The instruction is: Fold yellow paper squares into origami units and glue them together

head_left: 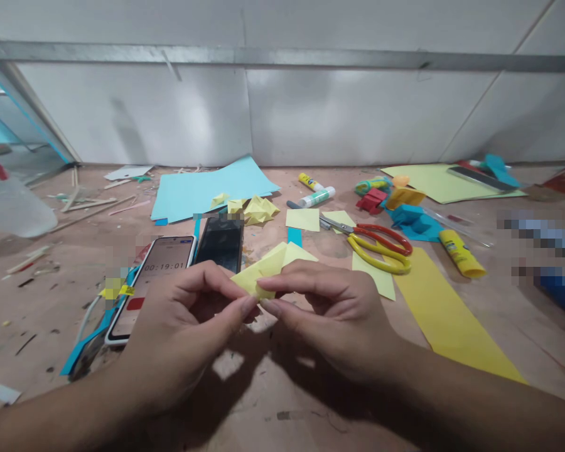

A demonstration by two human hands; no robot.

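My left hand (pixel 188 320) and my right hand (pixel 329 314) meet in the middle, both pinching a small folded piece of pale yellow paper (pixel 268 267) held just above the table. The thumbs and forefingers press on its lower edge; the paper's upper corner sticks up behind the fingers. Just behind my left hand lie a white-edged phone (pixel 157 270) showing a timer and a dark phone (pixel 221 242). Red and yellow scissors (pixel 379 245) lie to the right of the paper.
A light blue sheet (pixel 207 188) and crumpled yellow folded pieces (pixel 258 209) lie further back. A long yellow strip (pixel 447 314), glue sticks (pixel 461 254) (pixel 316 198), blue and red paper shapes (pixel 407 216) sit on the right. A clear plastic container (pixel 9 204) stands at far left.
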